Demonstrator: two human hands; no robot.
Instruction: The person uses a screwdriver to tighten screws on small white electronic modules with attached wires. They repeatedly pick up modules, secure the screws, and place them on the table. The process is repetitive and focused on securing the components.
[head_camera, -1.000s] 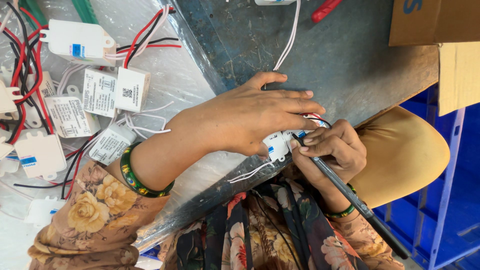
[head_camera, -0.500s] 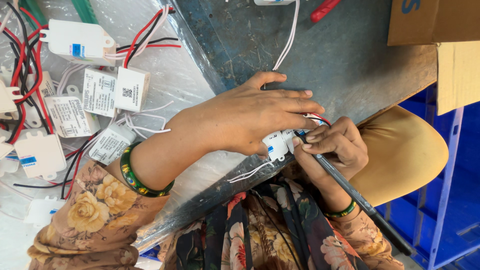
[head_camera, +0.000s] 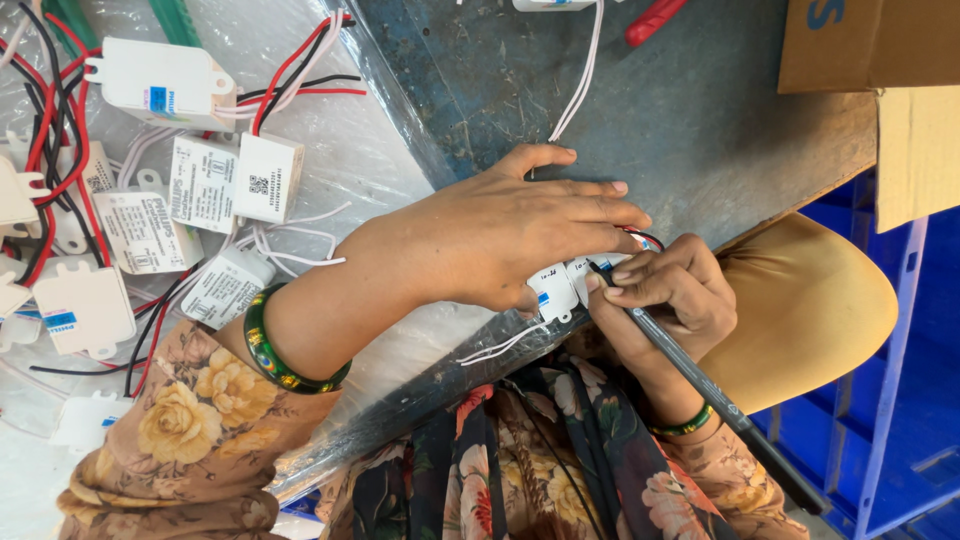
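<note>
Head view, looking down at a blue-grey metal bench (head_camera: 700, 130). The left hand (head_camera: 510, 235) lies palm-down with its fingers together, pressing on a small white plastic unit (head_camera: 556, 290) at the bench's near edge; thin white leads trail from the unit over that edge. The right hand (head_camera: 668, 295) is closed around a dark pen (head_camera: 700, 385), whose tip touches the unit's white face (handwritten marks are visible there, too small to tell). Both wrists carry green bangles. To the far left, on clear plastic sheeting (head_camera: 380, 150), lies a heap of similar white units (head_camera: 160, 85), each rectangular with a white printed label or a small blue patch, among red, black and white wires. A brown cardboard box (head_camera: 860, 45) stands at upper right, blue plastic crates (head_camera: 890, 400) below it.
</note>
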